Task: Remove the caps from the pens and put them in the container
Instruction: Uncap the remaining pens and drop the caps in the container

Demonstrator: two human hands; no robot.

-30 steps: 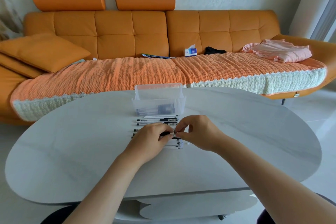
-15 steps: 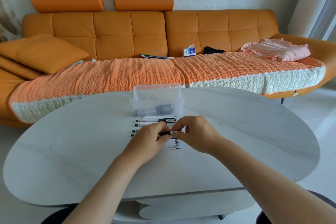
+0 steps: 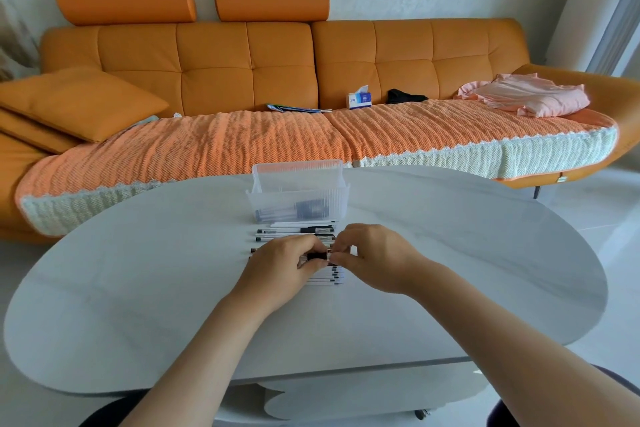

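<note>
A row of several capped pens point(image 3: 294, 234) lies on the white oval table point(image 3: 138, 270), just in front of a clear ribbed plastic container point(image 3: 298, 196) with a few pens and dark caps inside. My left hand point(image 3: 280, 263) grips the barrel of one pen point(image 3: 317, 256) above the row. My right hand point(image 3: 370, 258) pinches that pen's cap end between thumb and fingers. The two hands almost touch, and they hide most of the held pen and the middle of the row.
An orange sofa point(image 3: 242, 62) with a woven orange throw runs behind the table. On it lie a tissue box point(image 3: 359, 100), a pink garment point(image 3: 526, 97) and cushions. The table's near edge point(image 3: 311, 374) is close to my body.
The hands stay together on the same pen and have shifted only slightly; the gap between them at the pen's dark section looks a little wider.
</note>
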